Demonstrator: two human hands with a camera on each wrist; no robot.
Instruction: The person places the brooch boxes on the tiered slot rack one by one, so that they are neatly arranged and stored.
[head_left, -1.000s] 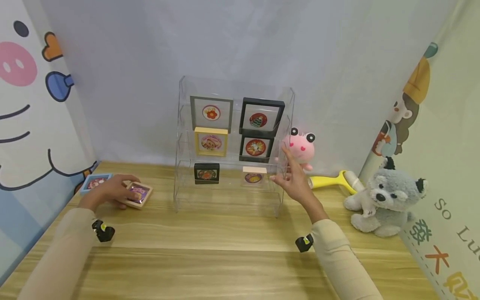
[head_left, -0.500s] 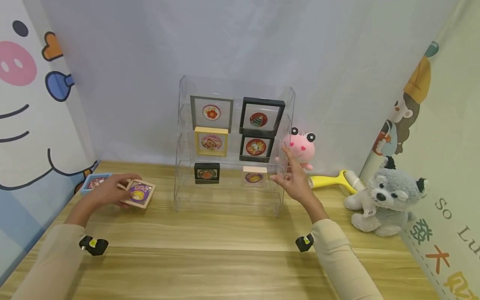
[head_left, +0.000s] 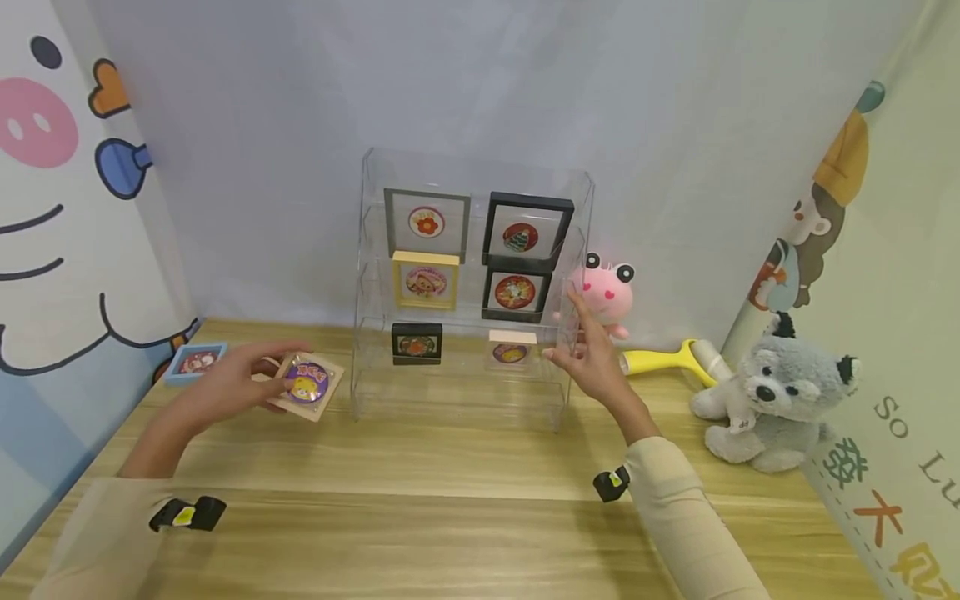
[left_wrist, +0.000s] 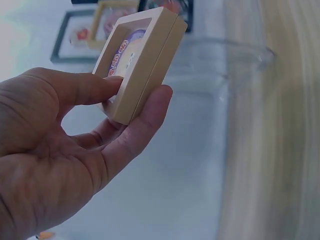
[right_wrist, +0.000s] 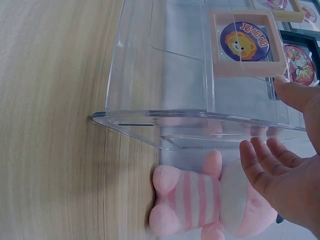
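Observation:
My left hand (head_left: 225,383) pinches a small beige picture frame (head_left: 307,388), thumb on its front and fingers behind. A purple round badge with a yellow cartoon animal shows inside it. In the left wrist view the frame is tilted above the table. My right hand (head_left: 596,367) is at the right side of a clear acrylic display rack (right_wrist: 205,116), its fingers loosely extended along the outer side and the thumb by the front. Close to that thumb, on a lower tier, is a pale pink frame (right_wrist: 243,45) with a similar purple badge.
Upper tiers hold a grey frame (head_left: 427,223), a black frame (head_left: 527,229), a yellow frame (head_left: 426,282) and others. A light-blue frame (head_left: 193,363) lies at left. Behind the right hand are a pink plush (head_left: 606,292), a yellow-handled roller (head_left: 660,361) and a grey plush dog (head_left: 787,400).
My left hand has lifted the beige frame and moved it right, towards the rack, turning its face up to view. More of the light-blue frame shows. The right hand has stayed at the rack.

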